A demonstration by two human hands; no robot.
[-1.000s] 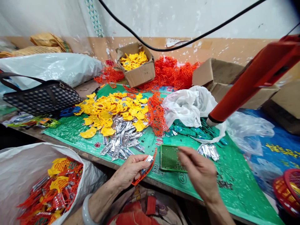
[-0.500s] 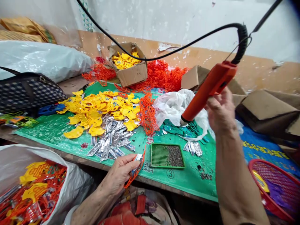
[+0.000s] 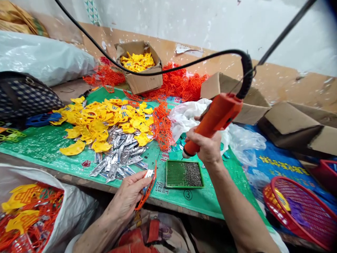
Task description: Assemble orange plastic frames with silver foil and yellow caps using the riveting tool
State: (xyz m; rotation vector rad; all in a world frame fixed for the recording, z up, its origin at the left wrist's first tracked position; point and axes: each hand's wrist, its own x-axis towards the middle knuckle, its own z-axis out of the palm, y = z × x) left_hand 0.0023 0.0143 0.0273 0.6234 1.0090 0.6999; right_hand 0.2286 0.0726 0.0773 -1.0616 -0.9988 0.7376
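Observation:
My right hand (image 3: 207,142) is wrapped around an orange electric screwdriver (image 3: 214,123), which hangs from a black cable and tilts down to the left. Its tip is just above the far edge of a green perforated tray (image 3: 171,174), where small dark screws (image 3: 193,174) fill the right side. Near the table's front edge, my left hand (image 3: 131,189) pinches a silvery metal-looking piece (image 3: 149,173) together with an orange plastic frame (image 3: 149,195). Beyond that hand lie a heap of silvery pieces (image 3: 118,154) and a pile of yellow plastic parts (image 3: 97,119).
A cardboard box (image 3: 144,82) of yellow parts stands at the back amid orange mesh pieces (image 3: 181,84). White plastic bagging (image 3: 184,117) lies behind the tray. A red basket (image 3: 310,211) is at right, an open white sack (image 3: 76,207) at lower left.
My right hand has brought the screwdriver down and left, from above the white bagging to the tray. My left hand keeps its pinch nearly in place. The view has shifted slightly.

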